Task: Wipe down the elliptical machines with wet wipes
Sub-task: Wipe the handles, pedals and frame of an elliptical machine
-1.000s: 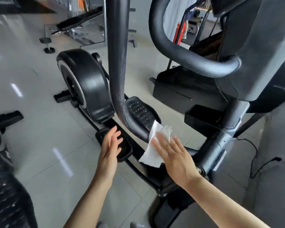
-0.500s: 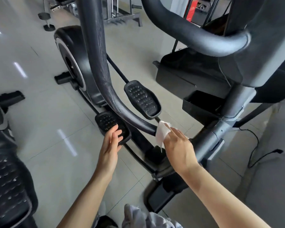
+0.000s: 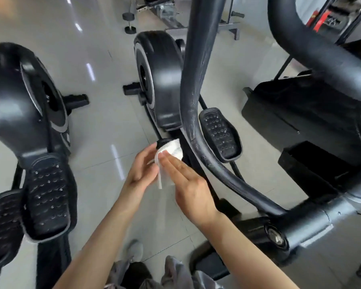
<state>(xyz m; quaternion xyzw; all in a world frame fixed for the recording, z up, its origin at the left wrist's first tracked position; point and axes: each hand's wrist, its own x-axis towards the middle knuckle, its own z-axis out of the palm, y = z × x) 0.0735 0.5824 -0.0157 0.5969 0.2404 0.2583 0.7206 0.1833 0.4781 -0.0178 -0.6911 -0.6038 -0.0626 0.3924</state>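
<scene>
Wiping is sitting mid-task: both hands, left hand (image 3: 143,167) and right hand (image 3: 188,180), are pressing the wet wipe (image 3: 171,155) flat-fingered between them, grip uncurled, while pedals (image 3: 220,133) at 1 o'clock are looking unwiped.

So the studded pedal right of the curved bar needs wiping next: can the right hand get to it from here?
Probably yes: the right hand, with the wet wipe, is left of the curved bar; the pedal lies just beyond, top uncovered.
</scene>
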